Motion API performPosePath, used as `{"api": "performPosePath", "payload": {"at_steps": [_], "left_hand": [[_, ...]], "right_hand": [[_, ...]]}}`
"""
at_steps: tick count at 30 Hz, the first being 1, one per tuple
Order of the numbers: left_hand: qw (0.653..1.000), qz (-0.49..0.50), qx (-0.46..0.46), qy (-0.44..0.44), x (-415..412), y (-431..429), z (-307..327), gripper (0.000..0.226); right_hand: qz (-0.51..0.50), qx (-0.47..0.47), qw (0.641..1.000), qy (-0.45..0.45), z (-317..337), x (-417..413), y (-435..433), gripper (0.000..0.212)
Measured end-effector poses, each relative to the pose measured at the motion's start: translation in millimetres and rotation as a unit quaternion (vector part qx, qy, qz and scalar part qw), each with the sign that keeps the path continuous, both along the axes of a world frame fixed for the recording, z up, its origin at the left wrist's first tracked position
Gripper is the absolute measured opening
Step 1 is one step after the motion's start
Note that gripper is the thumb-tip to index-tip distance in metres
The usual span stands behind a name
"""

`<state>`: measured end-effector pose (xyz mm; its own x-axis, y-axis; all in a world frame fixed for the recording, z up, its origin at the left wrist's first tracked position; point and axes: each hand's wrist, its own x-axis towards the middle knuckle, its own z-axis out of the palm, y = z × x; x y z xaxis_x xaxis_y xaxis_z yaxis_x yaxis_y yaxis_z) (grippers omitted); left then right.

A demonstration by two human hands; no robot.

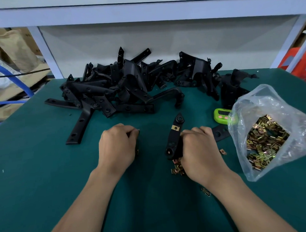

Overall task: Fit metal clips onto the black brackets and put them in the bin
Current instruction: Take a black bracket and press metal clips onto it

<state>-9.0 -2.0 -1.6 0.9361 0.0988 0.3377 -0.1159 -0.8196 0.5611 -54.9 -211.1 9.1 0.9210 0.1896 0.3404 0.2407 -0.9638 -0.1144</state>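
My right hand [199, 152] grips a black bracket [174, 141] that stands on end at the middle of the green table; a brass metal clip [175, 128] sits on its upper part. My left hand [117, 145] is closed to the left of the bracket, with a small metal piece showing at the fingertips and a brass clip edge [137, 152] under the palm. Several loose clips [177, 168] lie by my right wrist. A clear plastic bag of clips [266, 143] lies open at the right. A pile of black brackets [127, 85] fills the back of the table.
A green timer [221, 115] lies beside the bag. One flat black piece [220, 133] lies behind my right hand, and a long bracket [79, 127] reaches out from the pile at left. Stray clips [206, 191] lie near my right forearm. No bin is in view.
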Motion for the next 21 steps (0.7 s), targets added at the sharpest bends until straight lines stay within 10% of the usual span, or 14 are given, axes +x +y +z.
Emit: {"api": "performPosePath", "payload": {"at_steps": [7,21], "left_hand": [[0.995,0.074,-0.069,-0.010,-11,-16,8,0.019],[0.909,-0.228,-0.311,0.157,-15,-30,10,0.018]], "right_hand": [[0.000,0.004,1.000,0.017,4,-1,1,0.045],[0.074,0.316,0.946,-0.007,16,-9,15,0.020]]}}
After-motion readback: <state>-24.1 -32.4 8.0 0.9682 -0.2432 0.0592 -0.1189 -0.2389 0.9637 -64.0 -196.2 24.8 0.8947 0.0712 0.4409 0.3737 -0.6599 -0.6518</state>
